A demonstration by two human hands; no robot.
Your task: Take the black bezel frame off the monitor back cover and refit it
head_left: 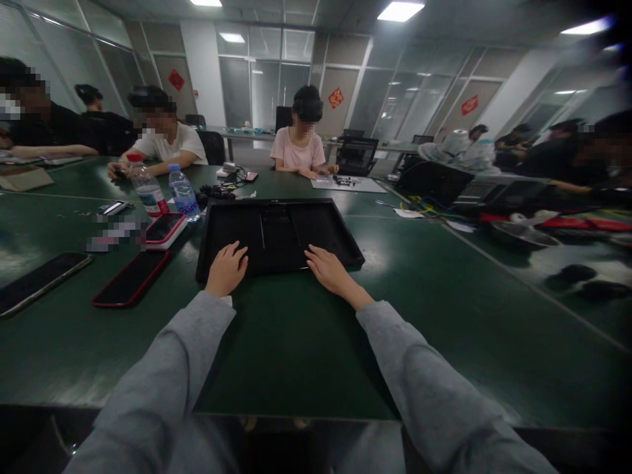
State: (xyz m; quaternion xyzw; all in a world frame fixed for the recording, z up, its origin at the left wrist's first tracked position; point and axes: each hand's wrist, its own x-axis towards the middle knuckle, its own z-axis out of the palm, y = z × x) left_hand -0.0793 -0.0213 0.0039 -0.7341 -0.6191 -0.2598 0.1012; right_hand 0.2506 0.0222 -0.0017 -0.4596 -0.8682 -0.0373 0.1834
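A wide black panel with raised edges (pixel 279 230), like the back of a monitor, lies on the green table (pixel 296 342) in front of me. My left hand (pixel 228 268) rests at its near left edge, fingers spread and holding nothing. At the near edge, right of the middle, my right hand (pixel 326 266) lies with fingers stretched out over the panel, also holding nothing. What is under both palms is hidden.
Left of the panel are a red-edged phone (pixel 131 280), a pink-and-white device (pixel 166 230), a dark phone (pixel 42 282) and two bottles (pixel 184 194). Across the table, a person in pink (pixel 299 150) works at a white board (pixel 349 185). Cables (pixel 429 207) lie at right.
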